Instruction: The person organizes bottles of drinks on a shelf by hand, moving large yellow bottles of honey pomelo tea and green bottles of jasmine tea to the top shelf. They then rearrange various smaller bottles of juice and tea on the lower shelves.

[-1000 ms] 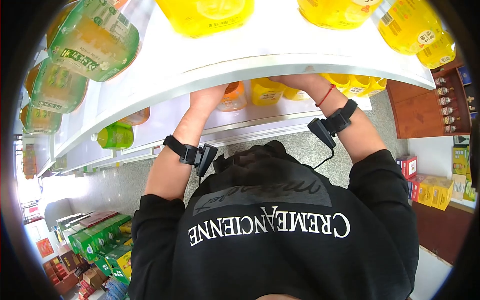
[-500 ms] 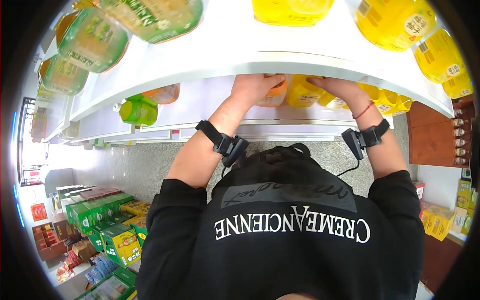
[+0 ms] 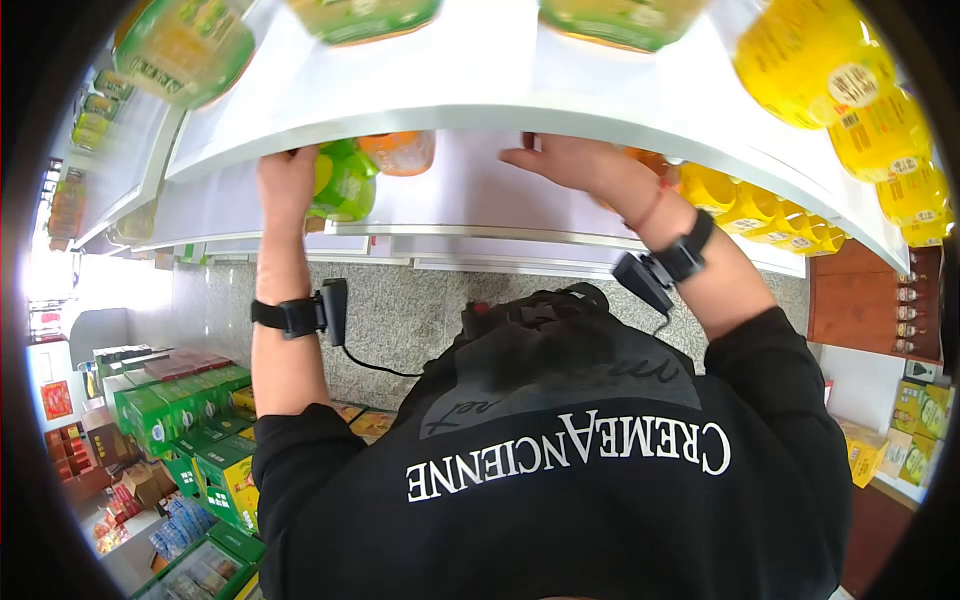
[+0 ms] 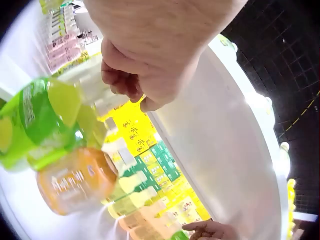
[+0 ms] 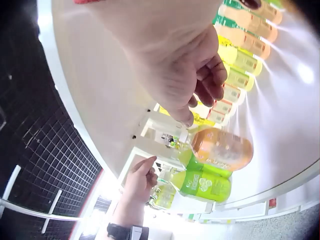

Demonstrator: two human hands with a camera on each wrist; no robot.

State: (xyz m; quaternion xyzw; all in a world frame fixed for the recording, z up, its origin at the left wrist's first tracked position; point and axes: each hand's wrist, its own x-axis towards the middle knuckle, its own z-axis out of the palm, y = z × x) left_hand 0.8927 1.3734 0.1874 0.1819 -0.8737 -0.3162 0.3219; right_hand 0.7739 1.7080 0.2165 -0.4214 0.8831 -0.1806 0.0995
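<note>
Under the upper shelf board, my left hand [image 3: 287,185] is just left of a green bottle [image 3: 345,182], its fingers partly hidden. An orange bottle [image 3: 402,152] lies beside the green one. The left wrist view shows my left hand [image 4: 150,60] with loosely curled fingers, holding nothing, and the green bottle [image 4: 45,120] apart from it. Farther right, my right hand [image 3: 565,163] reaches over the lower shelf [image 3: 470,200]. The right wrist view shows its loosely bent fingers [image 5: 212,82] empty, above the orange bottle [image 5: 222,148].
Yellow bottles [image 3: 755,208] line the right of the lower shelf. The upper board's edge [image 3: 480,115] crosses above both hands, with large yellow [image 3: 815,60] and green-labelled bottles [image 3: 185,55] on top. Stacked green boxes [image 3: 180,410] stand at lower left.
Both hands have moved left along the lower shelf relative to the bottles. My left hand has left the orange bottle by the yellow ones and is now beside the green bottle.
</note>
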